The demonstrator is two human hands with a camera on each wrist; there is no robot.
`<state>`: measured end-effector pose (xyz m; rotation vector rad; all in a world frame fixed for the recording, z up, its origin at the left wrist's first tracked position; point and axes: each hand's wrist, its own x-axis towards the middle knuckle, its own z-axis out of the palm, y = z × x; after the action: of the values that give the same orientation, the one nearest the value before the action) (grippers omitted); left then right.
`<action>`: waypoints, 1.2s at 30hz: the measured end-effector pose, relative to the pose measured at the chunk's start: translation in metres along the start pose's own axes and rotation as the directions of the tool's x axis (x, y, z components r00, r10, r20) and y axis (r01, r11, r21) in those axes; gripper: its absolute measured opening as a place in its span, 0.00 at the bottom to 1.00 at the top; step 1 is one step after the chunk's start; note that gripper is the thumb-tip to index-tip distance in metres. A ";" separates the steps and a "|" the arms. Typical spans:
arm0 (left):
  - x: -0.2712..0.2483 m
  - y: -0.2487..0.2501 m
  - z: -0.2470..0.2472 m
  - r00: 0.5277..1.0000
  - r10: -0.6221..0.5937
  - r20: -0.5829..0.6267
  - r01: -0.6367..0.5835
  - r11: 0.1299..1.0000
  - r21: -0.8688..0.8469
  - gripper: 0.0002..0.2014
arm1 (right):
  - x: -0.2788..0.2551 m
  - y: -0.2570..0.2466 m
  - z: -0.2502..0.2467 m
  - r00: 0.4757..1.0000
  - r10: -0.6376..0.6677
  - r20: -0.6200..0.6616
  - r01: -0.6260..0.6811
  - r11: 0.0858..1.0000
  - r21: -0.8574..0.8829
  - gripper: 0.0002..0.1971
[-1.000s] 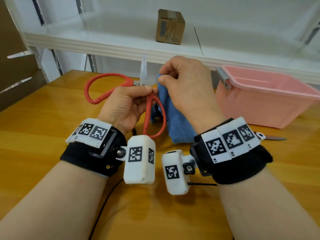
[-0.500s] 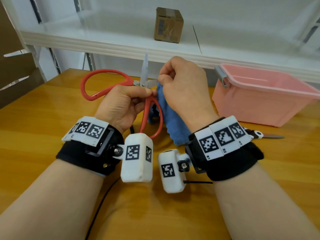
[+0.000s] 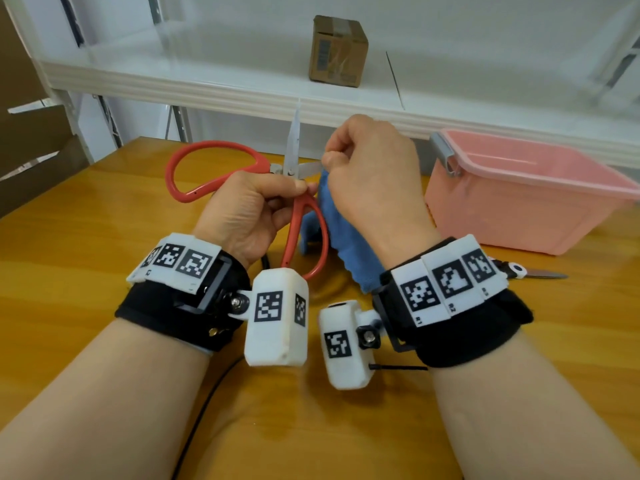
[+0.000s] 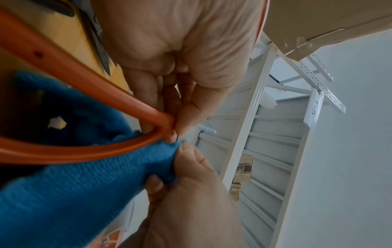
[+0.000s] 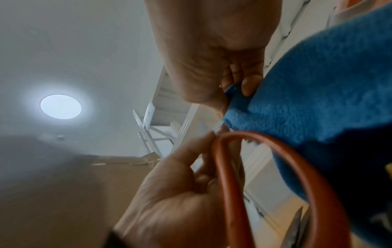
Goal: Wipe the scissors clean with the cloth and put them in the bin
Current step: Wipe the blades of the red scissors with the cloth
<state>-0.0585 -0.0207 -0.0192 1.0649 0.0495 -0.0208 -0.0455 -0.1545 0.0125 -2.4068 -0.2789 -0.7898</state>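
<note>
Red scissors [image 3: 249, 188] in left hand [image 3: 242, 216]; right hand [image 3: 374, 181] pinching cloth [image 3: 339, 244]

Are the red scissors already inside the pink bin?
No, the left hand holds the red scissors above the table, beside the pink bin, while the right hand holds the blue cloth.

The right hand [image 3: 374, 174] hides the end of one scissors [image 3: 294, 168] blade, past its fingers [image 3: 332, 157]. Its wrist covers part of a second pair of scissors [image 3: 533, 271] on the bench [image 3: 69, 271].
</note>
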 end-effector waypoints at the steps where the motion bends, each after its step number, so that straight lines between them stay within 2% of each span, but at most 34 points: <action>1: 0.000 0.000 0.000 1.000 -0.001 0.009 0.001 1.000 -0.001 0.18 | -0.001 -0.004 0.003 0.999 -0.026 0.019 0.026 1.000 -0.001 0.04; 4: -0.001 0.002 -0.002 1.000 -0.003 0.003 0.003 1.000 -0.009 0.17 | 0.000 -0.002 0.003 1.000 -0.006 0.014 0.005 1.000 0.009 0.04; 7: -0.001 0.002 -0.002 1.000 -0.013 -0.021 0.013 1.000 -0.018 0.08 | 0.006 0.011 -0.005 0.998 0.059 -0.025 -0.059 0.998 0.004 0.04; 11: -0.001 0.003 -0.002 0.999 -0.039 -0.033 0.037 0.997 -0.065 0.05 | 0.008 0.013 -0.008 0.998 0.057 0.001 -0.057 0.998 0.032 0.05; 16: -0.001 0.006 -0.005 0.996 -0.089 -0.025 0.083 0.982 -0.171 0.03 | 0.016 0.019 -0.020 0.990 0.141 0.029 -0.144 0.951 0.275 0.06; 19: -0.002 0.007 -0.006 0.994 -0.106 -0.012 0.100 0.967 -0.235 0.04 | 0.020 0.027 -0.026 0.983 0.186 -0.004 -0.174 0.924 0.340 0.07; 29: -0.003 0.008 -0.008 0.993 -0.118 0.014 0.117 0.944 -0.307 0.08 | 0.019 0.025 -0.025 0.984 0.179 -0.009 -0.167 0.932 0.321 0.06; 33: -0.002 0.007 -0.008 0.993 -0.116 0.021 0.117 0.940 -0.321 0.04 | 0.018 0.023 -0.026 0.987 0.159 -0.011 -0.148 0.941 0.304 0.07; 36: -0.001 0.006 -0.008 0.993 -0.113 0.027 0.115 0.943 -0.313 0.09 | 0.018 0.019 -0.026 0.988 0.153 -0.012 -0.142 0.944 0.298 0.06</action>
<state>-0.0593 -0.0103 -0.0179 0.7415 0.1037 -0.1186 -0.0364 -0.1847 0.0309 -2.1020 -0.1857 -0.6693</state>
